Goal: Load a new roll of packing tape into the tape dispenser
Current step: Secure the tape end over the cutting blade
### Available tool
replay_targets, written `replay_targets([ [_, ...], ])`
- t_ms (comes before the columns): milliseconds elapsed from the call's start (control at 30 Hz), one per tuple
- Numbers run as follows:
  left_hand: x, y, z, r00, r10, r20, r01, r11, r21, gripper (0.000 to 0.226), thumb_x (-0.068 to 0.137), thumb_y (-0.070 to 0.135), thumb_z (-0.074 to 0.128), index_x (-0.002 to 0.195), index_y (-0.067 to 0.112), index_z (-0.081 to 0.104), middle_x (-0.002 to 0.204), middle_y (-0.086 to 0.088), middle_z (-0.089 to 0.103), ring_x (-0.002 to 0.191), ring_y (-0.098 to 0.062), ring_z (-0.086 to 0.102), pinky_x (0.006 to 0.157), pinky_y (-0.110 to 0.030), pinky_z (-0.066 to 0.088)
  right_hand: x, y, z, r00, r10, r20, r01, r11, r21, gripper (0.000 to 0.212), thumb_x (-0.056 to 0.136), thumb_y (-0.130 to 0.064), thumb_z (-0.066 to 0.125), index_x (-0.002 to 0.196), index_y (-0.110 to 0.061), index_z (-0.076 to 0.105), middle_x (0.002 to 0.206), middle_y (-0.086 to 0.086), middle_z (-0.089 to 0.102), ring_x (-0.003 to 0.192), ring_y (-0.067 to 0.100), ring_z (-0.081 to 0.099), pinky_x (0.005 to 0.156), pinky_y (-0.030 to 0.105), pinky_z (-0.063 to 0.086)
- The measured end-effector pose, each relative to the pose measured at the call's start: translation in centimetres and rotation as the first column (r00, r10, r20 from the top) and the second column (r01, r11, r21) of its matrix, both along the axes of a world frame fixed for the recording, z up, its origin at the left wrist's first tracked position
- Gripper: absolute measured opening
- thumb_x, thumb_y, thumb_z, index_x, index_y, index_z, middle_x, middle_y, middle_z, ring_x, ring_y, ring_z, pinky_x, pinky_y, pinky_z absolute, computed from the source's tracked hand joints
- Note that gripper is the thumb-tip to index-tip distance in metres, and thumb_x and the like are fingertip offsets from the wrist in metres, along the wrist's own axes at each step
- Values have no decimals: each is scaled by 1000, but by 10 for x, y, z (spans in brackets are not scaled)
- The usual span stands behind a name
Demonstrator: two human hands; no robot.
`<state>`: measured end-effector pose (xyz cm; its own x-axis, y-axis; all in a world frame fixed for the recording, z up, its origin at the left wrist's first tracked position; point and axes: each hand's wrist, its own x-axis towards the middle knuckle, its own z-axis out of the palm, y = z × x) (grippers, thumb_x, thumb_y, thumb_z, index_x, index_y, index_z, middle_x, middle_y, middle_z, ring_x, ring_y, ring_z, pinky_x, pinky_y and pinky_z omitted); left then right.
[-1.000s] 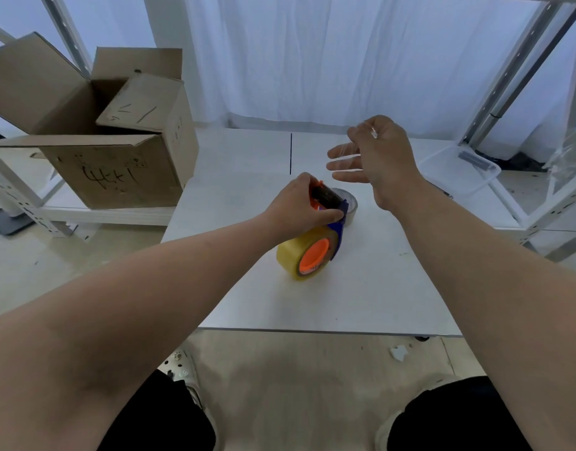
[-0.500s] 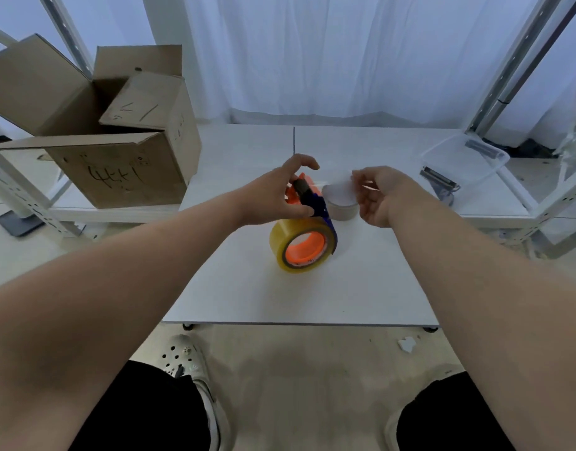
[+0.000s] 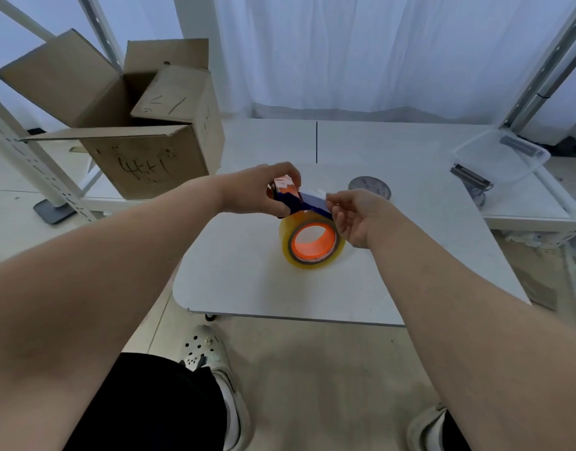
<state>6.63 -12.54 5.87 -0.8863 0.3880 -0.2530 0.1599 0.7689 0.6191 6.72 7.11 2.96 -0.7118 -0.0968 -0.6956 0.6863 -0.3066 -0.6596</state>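
A blue and orange tape dispenser [image 3: 293, 196] stands on the white table [image 3: 410, 255] with a yellowish roll of packing tape [image 3: 312, 244] mounted on its orange hub. My left hand [image 3: 257, 190] grips the dispenser's handle end from above. My right hand [image 3: 355, 216] pinches the loose clear end of the tape at the dispenser's front, just above the roll. A grey empty tape core [image 3: 369, 187] lies flat on the table behind my right hand.
An open cardboard box [image 3: 143, 131] stands on a low shelf at the left. A clear plastic bin [image 3: 501, 157] and a metal part [image 3: 470, 179] lie at the right by a shelving frame. White curtains hang behind. My shoes are below the table edge.
My right hand came down from above the table to the dispenser's front and took the tape end. The left hand kept its hold on the dispenser, which shifted slightly.
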Motion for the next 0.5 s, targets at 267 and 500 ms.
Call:
replay_targets([
  [267,-1,-6,1,999,-17,48,22,995,-95,43,84,21,65,119,38,46,121,-5,50,100,-23,58,92,-38,50,-10,-17,1,981,188,-57,-147,896,420,9,83,-10,67,78,-9,60,55,-2,47,35,5,34,30,13,28],
  [500,-5,-4,1,998,-12,65,18,996,-92,41,84,23,63,117,38,46,117,-4,55,97,-19,59,93,-39,50,-12,-5,-1,980,198,18,-197,959,203,13,85,-20,67,92,-11,61,42,-3,40,32,5,29,29,12,25],
])
